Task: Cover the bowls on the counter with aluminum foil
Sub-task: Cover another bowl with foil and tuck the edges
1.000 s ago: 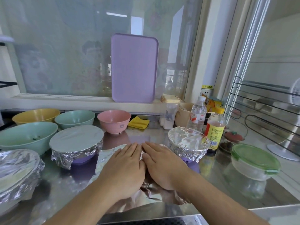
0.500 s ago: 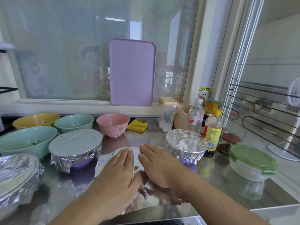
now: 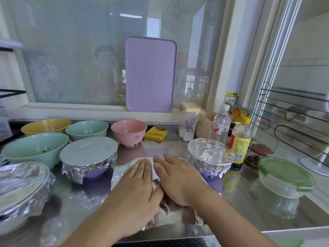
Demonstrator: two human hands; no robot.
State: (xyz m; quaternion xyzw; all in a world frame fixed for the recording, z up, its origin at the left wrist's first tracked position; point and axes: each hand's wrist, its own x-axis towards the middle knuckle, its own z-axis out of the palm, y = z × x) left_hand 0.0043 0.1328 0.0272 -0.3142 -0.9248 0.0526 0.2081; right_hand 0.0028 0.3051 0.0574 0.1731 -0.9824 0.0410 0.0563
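A sheet of aluminum foil (image 3: 121, 172) lies flat on the steel counter (image 3: 240, 202) in front of me. My left hand (image 3: 135, 191) and my right hand (image 3: 176, 179) press on it side by side, fingers straight. Three bowls wear foil: a purple one (image 3: 89, 154) left of the sheet, a purple one (image 3: 210, 155) to its right, and a large one (image 3: 21, 184) at the near left. Uncovered bowls stand behind: large green (image 3: 33, 148), yellow (image 3: 46, 125), small green (image 3: 87, 128) and pink (image 3: 129, 131).
A purple cutting board (image 3: 150, 73) leans on the window. A yellow cloth (image 3: 155, 134), a water bottle (image 3: 220, 125), a sauce bottle (image 3: 239, 141) and a white canister (image 3: 189, 120) stand at the back right. A green-lidded container (image 3: 284, 177) sits far right.
Both hands slid slightly toward me over the foil sheet, staying flat and side by side; the view tilted up a little.
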